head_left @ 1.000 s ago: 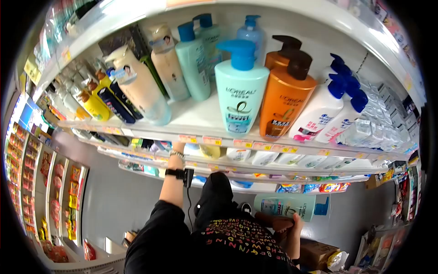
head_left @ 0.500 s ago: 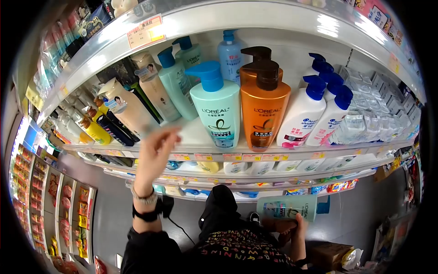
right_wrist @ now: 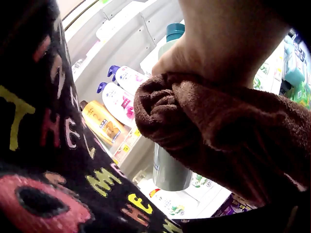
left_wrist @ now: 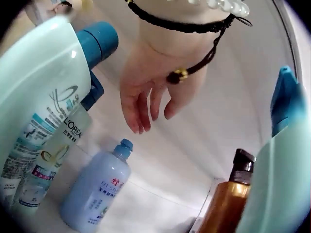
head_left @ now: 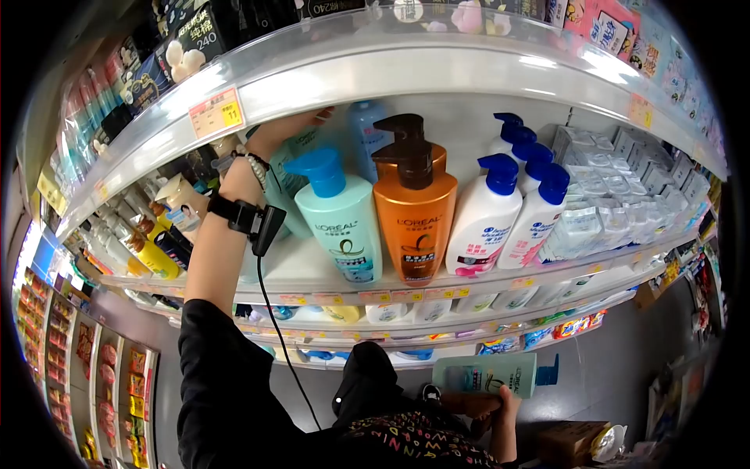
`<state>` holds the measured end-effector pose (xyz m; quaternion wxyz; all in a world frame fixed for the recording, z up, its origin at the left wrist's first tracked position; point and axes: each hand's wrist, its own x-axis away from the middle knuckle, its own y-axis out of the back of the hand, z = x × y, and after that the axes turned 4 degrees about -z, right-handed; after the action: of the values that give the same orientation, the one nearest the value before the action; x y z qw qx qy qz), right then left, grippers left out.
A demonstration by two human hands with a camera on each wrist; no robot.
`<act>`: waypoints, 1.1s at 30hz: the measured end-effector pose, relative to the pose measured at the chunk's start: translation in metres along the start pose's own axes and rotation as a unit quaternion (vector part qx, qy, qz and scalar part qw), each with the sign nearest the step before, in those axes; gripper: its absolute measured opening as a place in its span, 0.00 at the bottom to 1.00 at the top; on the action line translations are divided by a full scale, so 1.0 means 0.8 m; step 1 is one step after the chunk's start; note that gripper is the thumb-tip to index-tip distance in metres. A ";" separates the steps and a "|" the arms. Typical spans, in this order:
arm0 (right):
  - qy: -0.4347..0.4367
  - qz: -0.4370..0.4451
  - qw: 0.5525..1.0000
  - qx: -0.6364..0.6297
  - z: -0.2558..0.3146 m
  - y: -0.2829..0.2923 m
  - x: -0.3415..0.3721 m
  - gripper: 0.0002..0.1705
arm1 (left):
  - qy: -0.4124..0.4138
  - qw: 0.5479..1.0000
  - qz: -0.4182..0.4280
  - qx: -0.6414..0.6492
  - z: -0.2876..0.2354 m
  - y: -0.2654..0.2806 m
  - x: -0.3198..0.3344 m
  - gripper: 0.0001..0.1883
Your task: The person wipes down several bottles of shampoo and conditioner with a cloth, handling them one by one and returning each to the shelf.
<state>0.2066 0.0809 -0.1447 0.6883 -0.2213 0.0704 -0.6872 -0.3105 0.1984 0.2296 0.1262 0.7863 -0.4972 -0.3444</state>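
My left hand [head_left: 287,130] reaches deep into the shelf under the upper ledge, its fingers hanging loosely and holding nothing. In the left wrist view a light-blue pump bottle [left_wrist: 97,189] stands below those fingers. Pale green L'Oréal bottles [left_wrist: 39,87] with teal pumps are on the left there. At the shelf front stand a mint L'Oréal pump bottle [head_left: 341,227] and an orange-brown pump bottle [head_left: 416,227]. Low at my right side, my right hand [head_left: 506,402] grips a pale green L'Oréal pump bottle [head_left: 480,374], lying sideways, together with a brown cloth [right_wrist: 209,121].
White bottles with blue pumps [head_left: 484,227] and clear-wrapped packs [head_left: 598,203] fill the shelf's right. Yellow bottles [head_left: 152,254] stand at left. The upper shelf ledge [head_left: 437,82] overhangs my left arm. A cardboard box [head_left: 574,442] sits on the floor at right.
My left hand has risen from below the shelf edge, past its front, and into the back. The head view has shifted. My right hand still holds the bottle and cloth.
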 end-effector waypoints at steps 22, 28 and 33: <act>-0.039 -0.050 0.998 0.024 0.002 0.002 -0.014 0.36 | -0.016 0.980 0.016 -0.197 0.063 -0.035 -0.052 0.12; -0.041 -0.061 0.997 0.002 -0.014 0.011 -0.033 0.36 | 0.046 0.969 -0.004 -0.241 0.112 -0.014 -0.011 0.12; -0.064 -0.051 0.996 -0.035 0.001 0.008 -0.039 0.37 | 0.052 0.967 -0.015 -0.248 0.123 -0.021 -0.011 0.12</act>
<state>0.2114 0.1116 -0.1531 0.6477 -0.2922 0.0386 -0.7026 -0.3664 0.2283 0.1524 0.3376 0.7546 -0.3770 -0.4177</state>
